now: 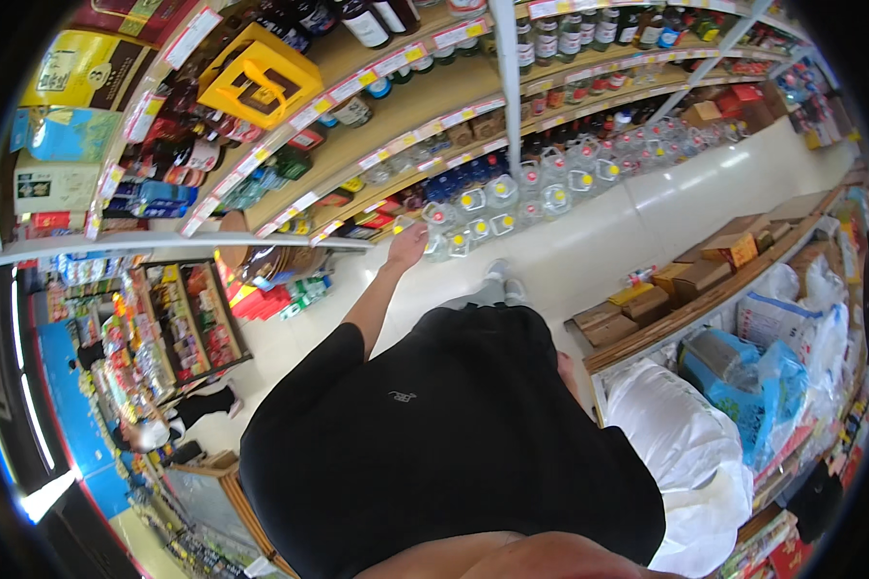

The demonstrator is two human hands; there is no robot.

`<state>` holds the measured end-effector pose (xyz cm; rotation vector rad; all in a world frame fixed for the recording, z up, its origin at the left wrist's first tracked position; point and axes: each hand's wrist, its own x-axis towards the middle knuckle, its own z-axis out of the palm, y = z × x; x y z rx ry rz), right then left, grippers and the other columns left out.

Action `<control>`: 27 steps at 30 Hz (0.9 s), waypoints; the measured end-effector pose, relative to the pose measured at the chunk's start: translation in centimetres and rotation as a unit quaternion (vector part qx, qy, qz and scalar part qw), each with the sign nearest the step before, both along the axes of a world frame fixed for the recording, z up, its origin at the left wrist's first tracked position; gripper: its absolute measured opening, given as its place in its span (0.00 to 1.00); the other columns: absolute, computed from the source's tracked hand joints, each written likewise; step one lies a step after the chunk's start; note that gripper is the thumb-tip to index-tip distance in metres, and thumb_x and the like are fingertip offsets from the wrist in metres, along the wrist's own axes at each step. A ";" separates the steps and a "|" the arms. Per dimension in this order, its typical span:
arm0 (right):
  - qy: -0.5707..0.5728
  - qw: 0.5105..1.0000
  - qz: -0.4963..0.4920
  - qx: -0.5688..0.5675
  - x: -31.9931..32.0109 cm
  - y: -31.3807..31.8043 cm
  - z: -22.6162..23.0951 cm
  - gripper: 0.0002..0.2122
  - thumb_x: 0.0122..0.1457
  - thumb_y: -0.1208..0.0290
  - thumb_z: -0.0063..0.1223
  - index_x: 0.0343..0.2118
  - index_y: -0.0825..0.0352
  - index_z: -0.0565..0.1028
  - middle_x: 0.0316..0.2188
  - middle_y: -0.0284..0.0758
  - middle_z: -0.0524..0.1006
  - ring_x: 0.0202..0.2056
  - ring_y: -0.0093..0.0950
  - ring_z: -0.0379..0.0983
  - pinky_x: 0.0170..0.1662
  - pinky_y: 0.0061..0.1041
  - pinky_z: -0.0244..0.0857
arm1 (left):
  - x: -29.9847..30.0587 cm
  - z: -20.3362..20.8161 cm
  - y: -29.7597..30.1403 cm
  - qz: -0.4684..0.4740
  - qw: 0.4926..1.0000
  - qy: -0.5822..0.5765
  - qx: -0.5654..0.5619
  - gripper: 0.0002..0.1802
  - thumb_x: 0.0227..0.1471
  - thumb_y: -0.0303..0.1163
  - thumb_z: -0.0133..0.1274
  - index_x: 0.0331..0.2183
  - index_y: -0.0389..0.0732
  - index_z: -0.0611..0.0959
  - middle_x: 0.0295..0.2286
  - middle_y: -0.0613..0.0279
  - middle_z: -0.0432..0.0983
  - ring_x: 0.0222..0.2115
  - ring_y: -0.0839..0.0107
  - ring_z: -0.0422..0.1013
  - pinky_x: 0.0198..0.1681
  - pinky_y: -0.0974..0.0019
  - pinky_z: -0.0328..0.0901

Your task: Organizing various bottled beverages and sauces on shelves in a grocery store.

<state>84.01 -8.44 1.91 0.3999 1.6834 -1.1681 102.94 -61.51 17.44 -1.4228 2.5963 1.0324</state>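
Note:
My left arm stretches forward to a group of clear plastic jugs with yellow caps on the floor, at the foot of the shelves. At the near left end of the group, my left hand (pixel 409 245) is closed at the top of a clear jug (pixel 403 225); the back of the hand hides most of the grip. Right beside it stand more clear jugs (pixel 480 229). My right hand (pixel 566 368) hangs low by my right side, close to the wooden-edged shelf. My black shirt covers much of it, and its fingers cannot be made out.
Long shelves (pixel 434 126) of bottles run across the front, with a yellow gift bag (pixel 261 77) at upper left. Cardboard boxes (pixel 700 278) line a wooden ledge on the right, near a white sack (pixel 668 434) and blue plastic packs. Another person (pixel 193 413) is far left.

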 end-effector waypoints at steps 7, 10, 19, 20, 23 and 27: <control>0.084 0.992 0.049 0.080 -2.2 -0.4 0.0 0.16 0.62 0.69 0.55 0.49 0.73 0.76 0.30 0.39 0.80 0.31 0.32 0.79 0.36 0.28 0.74 | 10.0 -12.8 3.0 -0.143 0.982 -0.119 -0.025 0.21 0.59 0.42 0.42 0.33 0.38 0.85 0.36 0.42 0.80 0.43 0.44 0.75 0.48 0.43 0.67; 0.083 0.978 0.083 0.172 -2.6 0.0 1.6 0.16 0.62 0.69 0.55 0.50 0.74 0.76 0.31 0.39 0.80 0.30 0.31 0.79 0.35 0.27 0.74 | 13.0 -15.3 7.5 -0.194 0.959 -0.150 0.145 0.19 0.53 0.44 0.50 0.21 0.41 0.84 0.22 0.50 0.80 0.24 0.56 0.77 0.31 0.49 0.70; 0.129 0.980 -0.143 0.052 -8.6 -4.2 8.6 0.15 0.64 0.70 0.53 0.51 0.72 0.75 0.26 0.39 0.78 0.23 0.29 0.75 0.22 0.27 0.69 | 14.5 -21.7 16.0 0.261 0.816 -0.136 0.498 0.09 0.56 0.30 0.56 0.32 0.32 0.83 0.24 0.54 0.78 0.24 0.61 0.76 0.23 0.56 0.70; 0.139 0.977 -0.149 0.059 -8.3 -4.8 8.7 0.15 0.64 0.70 0.53 0.51 0.72 0.75 0.26 0.39 0.78 0.23 0.29 0.75 0.22 0.27 0.69 | 13.0 -22.1 14.9 0.250 0.815 -0.133 0.506 0.09 0.56 0.30 0.56 0.32 0.32 0.83 0.24 0.54 0.78 0.24 0.61 0.76 0.23 0.56 0.70; 0.152 0.983 -0.057 0.084 -8.5 -5.5 9.6 0.14 0.64 0.69 0.54 0.49 0.73 0.78 0.32 0.43 0.81 0.27 0.31 0.78 0.29 0.27 0.72 | 9.5 -23.4 8.2 0.105 0.902 0.004 0.419 0.19 0.57 0.40 0.53 0.23 0.35 0.84 0.21 0.58 0.79 0.22 0.67 0.74 0.25 0.57 0.68; 0.238 0.963 0.045 0.120 -10.7 -5.9 8.9 0.15 0.60 0.70 0.55 0.46 0.74 0.79 0.33 0.43 0.82 0.29 0.29 0.79 0.31 0.28 0.73 | -0.3 -21.4 4.0 0.234 0.892 0.058 0.382 0.12 0.56 0.38 0.52 0.35 0.40 0.84 0.20 0.59 0.78 0.17 0.65 0.74 0.19 0.60 0.68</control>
